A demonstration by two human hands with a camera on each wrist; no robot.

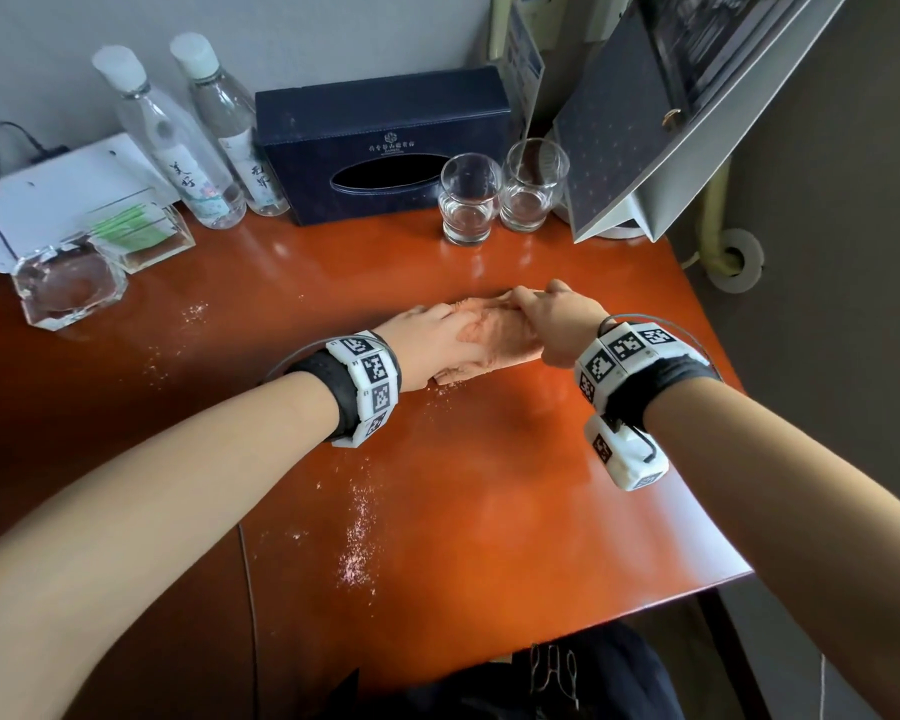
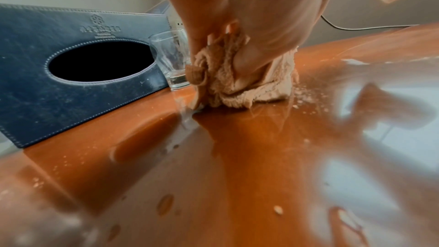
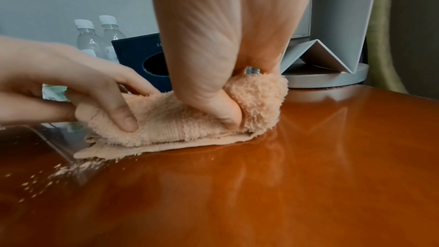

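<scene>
A fluffy peach cloth [image 1: 494, 335] lies bunched on the glossy orange-brown table [image 1: 489, 485], right of the middle. My left hand [image 1: 437, 340] grips its left end, thumb on the near side and fingers curled into the folds [image 2: 228, 44]. From the right wrist view this left hand [image 3: 95, 85] pinches the cloth [image 3: 166, 119] with its thumb on the front. My right hand [image 1: 557, 319] grips the cloth's right end, the thumb dug into a fold [image 3: 237, 91]. The cloth's lower edge lies flat on the table. Pale crumbs [image 1: 357, 537] are scattered on the table nearer to me.
Along the back wall stand two water bottles [image 1: 178, 148], a dark blue tissue box [image 1: 385, 148] and two empty glasses [image 1: 471, 200]. A glass ashtray [image 1: 68, 285] and a clear box [image 1: 136, 231] sit at the back left. A paper bag [image 1: 671, 122] leans at the back right.
</scene>
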